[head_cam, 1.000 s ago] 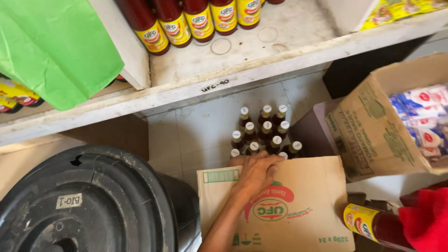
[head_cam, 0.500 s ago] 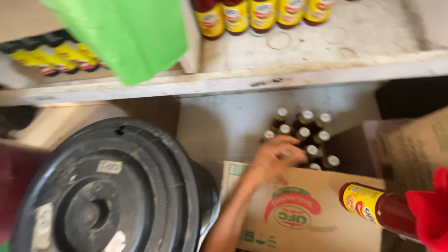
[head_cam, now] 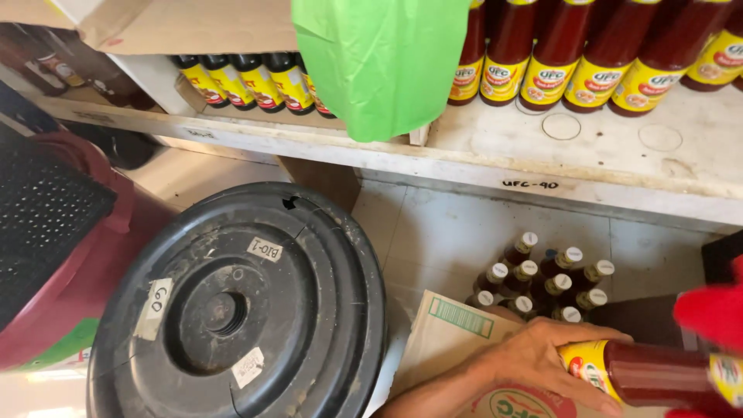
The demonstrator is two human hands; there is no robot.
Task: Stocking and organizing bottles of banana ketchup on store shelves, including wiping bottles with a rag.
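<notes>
- Head view: your left grip (head_cam: 542, 356) has come off the carton flap (head_cam: 449, 333) and now closes around the labelled end of the sauce bottle (head_cam: 658, 375).
- The bottle lies sideways, right of that grip, its far end under red cloth (head_cam: 712, 313); I cannot tell your right grip's state.
- Capped bottles (head_cam: 542, 282) stand just beyond the left grip.

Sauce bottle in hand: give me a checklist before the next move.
1. Left hand gripping sauce bottle: ok, fingers wrapped around its neck end.
2. Held bottle's cap on: cannot tell, hidden by the hand.
3. Right hand visible: not ok, only red fabric at the edge.
4. Bare shelf space before the shelf bottles: ok.
5. Floor bottles upright, capped: ok.
</notes>
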